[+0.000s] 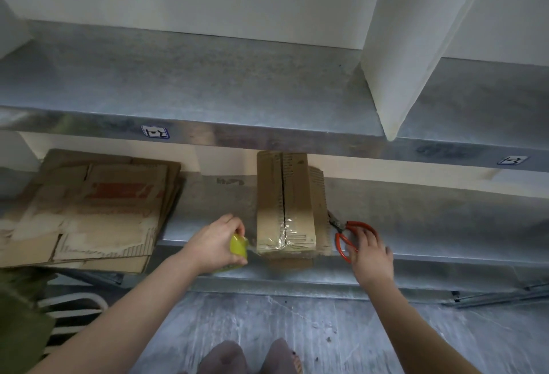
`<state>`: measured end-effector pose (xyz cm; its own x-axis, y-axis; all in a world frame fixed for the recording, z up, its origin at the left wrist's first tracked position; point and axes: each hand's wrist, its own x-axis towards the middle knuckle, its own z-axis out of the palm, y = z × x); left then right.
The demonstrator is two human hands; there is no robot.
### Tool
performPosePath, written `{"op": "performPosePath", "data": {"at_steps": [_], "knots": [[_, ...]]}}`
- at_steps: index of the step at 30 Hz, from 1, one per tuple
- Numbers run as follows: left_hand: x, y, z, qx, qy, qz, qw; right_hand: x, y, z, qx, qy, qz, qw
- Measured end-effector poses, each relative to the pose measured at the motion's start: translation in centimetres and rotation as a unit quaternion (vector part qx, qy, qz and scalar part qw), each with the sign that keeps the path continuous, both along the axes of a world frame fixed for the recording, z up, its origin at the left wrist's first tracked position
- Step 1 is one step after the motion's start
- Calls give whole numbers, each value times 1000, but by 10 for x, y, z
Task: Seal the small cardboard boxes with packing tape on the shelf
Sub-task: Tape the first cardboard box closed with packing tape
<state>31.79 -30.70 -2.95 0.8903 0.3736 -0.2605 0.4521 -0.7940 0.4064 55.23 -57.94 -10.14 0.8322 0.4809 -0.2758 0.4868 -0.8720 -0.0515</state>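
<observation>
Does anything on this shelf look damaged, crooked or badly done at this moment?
Yes. The clear tape on the small box is wrinkled and covers only the near end; the seam behind it gapes. The flattened cardboard on the left is torn and hangs over the shelf edge.

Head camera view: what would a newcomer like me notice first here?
The red-handled scissors on the metal shelf stand out, just right of the cardboard box, with the right hand touching their handles. Next comes the yellow tape roll gripped in the left hand, clear tape running from it onto the box's near end. A stack of flattened cardboard lies further left.
</observation>
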Motion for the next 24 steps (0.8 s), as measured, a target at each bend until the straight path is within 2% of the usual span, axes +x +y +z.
{"op": "performPosePath", "data": {"at_steps": [3,6,9,12,16,21,24], "knots": [[-2,2,1,0,1,6,1000,-2,9,3,-62,-65,14,996],[0,3,3,0,-4,3,1000,-7,12,6,-119,-77,8,990],[2,4,4,-1,-8,-3,1000,-14,5,14,-106,-65,-58,991],[3,6,4,-6,-5,-17,1000,-33,-8,29,-11,-45,-140,989],[6,10,6,-10,-12,-32,999,-83,-29,53,201,-5,-197,960],[7,9,3,-13,-25,-53,998,-162,-27,79,325,97,-214,916],[5,8,4,-20,-31,-62,997,-199,-12,87,361,148,-206,897]]}}
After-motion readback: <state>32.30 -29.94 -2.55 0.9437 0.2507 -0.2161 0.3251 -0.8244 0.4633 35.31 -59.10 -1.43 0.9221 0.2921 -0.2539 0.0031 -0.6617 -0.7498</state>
